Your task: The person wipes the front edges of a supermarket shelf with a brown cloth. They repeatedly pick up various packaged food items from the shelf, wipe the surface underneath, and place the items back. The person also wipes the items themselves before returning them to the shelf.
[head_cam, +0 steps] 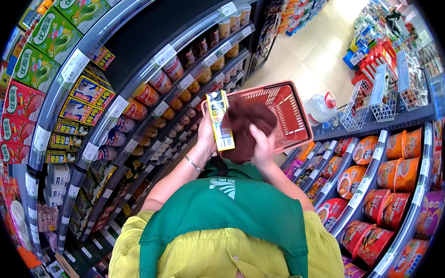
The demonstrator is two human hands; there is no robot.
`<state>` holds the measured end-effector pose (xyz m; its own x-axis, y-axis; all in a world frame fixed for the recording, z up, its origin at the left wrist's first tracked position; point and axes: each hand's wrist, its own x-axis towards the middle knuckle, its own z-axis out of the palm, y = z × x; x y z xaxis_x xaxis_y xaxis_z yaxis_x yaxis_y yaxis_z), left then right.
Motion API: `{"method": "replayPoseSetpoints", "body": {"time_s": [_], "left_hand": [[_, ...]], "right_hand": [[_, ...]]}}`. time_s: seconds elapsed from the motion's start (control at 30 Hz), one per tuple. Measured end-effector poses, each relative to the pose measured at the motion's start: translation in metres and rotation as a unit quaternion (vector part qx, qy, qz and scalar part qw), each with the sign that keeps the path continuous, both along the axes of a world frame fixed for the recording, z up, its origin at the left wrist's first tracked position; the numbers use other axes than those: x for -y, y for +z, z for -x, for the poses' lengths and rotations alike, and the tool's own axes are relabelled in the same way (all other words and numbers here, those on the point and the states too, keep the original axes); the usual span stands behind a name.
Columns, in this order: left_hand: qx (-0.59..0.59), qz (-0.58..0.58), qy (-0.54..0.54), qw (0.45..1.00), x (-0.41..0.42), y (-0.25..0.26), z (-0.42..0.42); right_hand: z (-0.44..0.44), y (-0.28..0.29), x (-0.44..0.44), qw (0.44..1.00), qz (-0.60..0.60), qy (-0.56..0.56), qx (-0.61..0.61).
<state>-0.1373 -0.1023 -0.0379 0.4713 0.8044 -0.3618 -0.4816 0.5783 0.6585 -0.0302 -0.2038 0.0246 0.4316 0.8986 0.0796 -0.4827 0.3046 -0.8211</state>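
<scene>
In my left hand [206,134] is a slim yellow and black drink carton [219,118], held upright with printed panels facing me. My right hand [263,145] grips a bunched dark brown cloth [241,126] that lies against the carton's right side. Just beyond both hands is a red plastic shopping basket [296,118] with slotted walls. The cloth and my hands hide part of it, and what supports it cannot be seen. A green apron [264,200] covers my front.
Shelves on the left carry similar yellow and black cartons [86,110], green drink boxes [56,31] and canned goods [146,94]. On the right stand instant noodle tubs [385,205], a large clear plastic jug [319,109] and white wire baskets [384,92]. Tiled floor [304,53] runs ahead between shelves.
</scene>
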Motion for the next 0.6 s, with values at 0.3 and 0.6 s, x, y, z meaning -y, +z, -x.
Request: {"method": "replayPoseSetpoints", "body": {"time_s": [0.3,0.6], "left_hand": [[0.117,0.057,-0.060,0.990,0.008,0.039,0.013],[0.147,0.001,-0.137,0.980,0.001,0.034,0.019]], "right_hand": [[-0.001,-0.003,-0.011,0.873,-0.029,-0.009,0.486],[-0.036,0.006,-0.007,0.996,0.001,0.008,0.093]]}}
